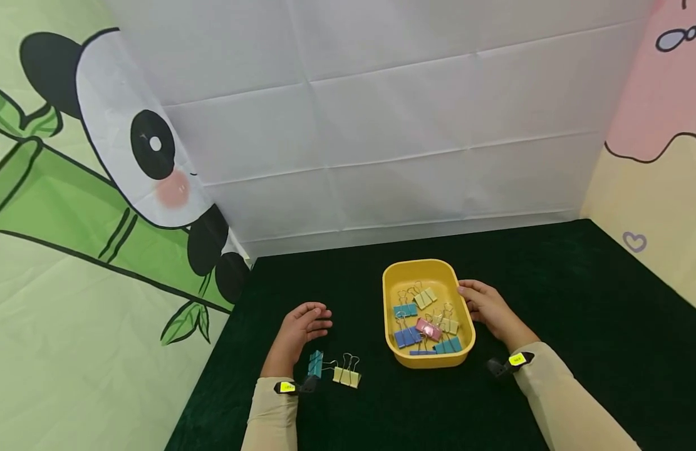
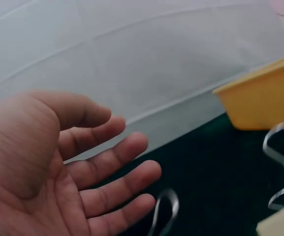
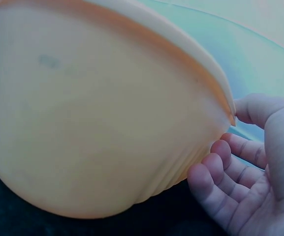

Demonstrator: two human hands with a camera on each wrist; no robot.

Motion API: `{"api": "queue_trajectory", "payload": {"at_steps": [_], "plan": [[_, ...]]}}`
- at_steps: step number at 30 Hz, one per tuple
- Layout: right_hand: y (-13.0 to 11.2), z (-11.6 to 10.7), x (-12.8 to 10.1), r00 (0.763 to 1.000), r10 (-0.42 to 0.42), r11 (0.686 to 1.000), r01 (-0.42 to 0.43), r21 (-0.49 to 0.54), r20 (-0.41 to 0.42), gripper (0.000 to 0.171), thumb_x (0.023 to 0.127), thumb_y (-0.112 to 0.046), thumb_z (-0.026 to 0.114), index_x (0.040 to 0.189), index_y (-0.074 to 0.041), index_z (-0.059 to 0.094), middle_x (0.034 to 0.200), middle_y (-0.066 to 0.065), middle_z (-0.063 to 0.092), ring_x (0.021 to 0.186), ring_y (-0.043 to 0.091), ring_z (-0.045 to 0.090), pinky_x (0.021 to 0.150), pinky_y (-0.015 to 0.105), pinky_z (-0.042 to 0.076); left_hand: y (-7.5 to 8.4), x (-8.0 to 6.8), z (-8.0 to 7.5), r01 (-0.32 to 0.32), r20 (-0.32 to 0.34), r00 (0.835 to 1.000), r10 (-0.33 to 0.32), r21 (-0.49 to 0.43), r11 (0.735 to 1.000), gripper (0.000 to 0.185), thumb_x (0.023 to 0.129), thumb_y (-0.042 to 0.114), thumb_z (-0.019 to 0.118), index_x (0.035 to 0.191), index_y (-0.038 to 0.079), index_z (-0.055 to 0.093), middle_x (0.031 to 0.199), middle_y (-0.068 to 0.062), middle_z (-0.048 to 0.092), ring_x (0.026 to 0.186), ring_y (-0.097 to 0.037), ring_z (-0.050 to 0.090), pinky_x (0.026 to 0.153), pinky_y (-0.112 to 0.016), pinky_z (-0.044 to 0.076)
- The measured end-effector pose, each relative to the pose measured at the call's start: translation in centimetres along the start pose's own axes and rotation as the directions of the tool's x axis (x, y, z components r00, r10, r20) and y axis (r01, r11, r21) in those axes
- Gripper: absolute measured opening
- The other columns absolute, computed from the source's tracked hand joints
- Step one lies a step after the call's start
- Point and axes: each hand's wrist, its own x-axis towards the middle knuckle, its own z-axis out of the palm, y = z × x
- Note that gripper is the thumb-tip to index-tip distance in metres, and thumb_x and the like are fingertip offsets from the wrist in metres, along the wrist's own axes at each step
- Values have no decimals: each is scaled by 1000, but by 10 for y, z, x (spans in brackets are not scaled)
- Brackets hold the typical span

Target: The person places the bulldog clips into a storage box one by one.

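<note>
A yellow plastic basket (image 1: 388, 341) holds several binder clips in blue, teal, pink and pale yellow, among them a pink clip (image 1: 428, 329). My right hand (image 1: 490, 310) grips the basket's right side, its thumb at the rim and its fingertips against the outer wall (image 3: 102, 128). Left of the basket, my left hand (image 1: 304, 329) hovers palm inward with fingers loosely bent and nothing in them. Just beside that wrist lie a teal binder clip (image 1: 315, 363) and a pale yellow binder clip (image 1: 346, 376), whose wire handles show below the fingers in the left wrist view.
A dark green cloth (image 1: 393, 413) covers the table. White sheeting (image 1: 381, 125) rises behind its back edge. Printed panels stand at both sides, one with a panda (image 1: 150, 150) on the left and a pink and cream one (image 1: 658, 207) on the right.
</note>
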Motion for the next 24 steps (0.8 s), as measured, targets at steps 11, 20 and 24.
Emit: {"api": "queue_trajectory", "payload": {"at_steps": [11,20,24], "plan": [[-1,2,-2,1000,-4,1000,4,8,-2,60,104,-45,53,147,-5,42,123,15,59,95,22,62,79,32,58,-26,-5,-30,-43,311,950,18,74,996,25,105,24,54,122,7,60,127,-12,65,118,-22,63,105,-38,46],[0,1,-2,1000,-3,1000,3,14,-5,60,104,-44,53,148,-5,42,123,15,59,95,22,62,80,32,58,-27,-13,-48,-103,544,837,58,52,993,33,97,-2,54,125,16,62,122,1,67,121,-20,56,101,-38,42],[0,1,-1,1000,-8,1000,8,21,-4,60,104,-44,54,148,-5,42,123,15,59,95,23,63,80,32,58,-25,-13,-48,-113,577,815,53,68,991,31,95,-2,58,120,16,64,113,1,69,111,-20,59,92,-34,48]]}}
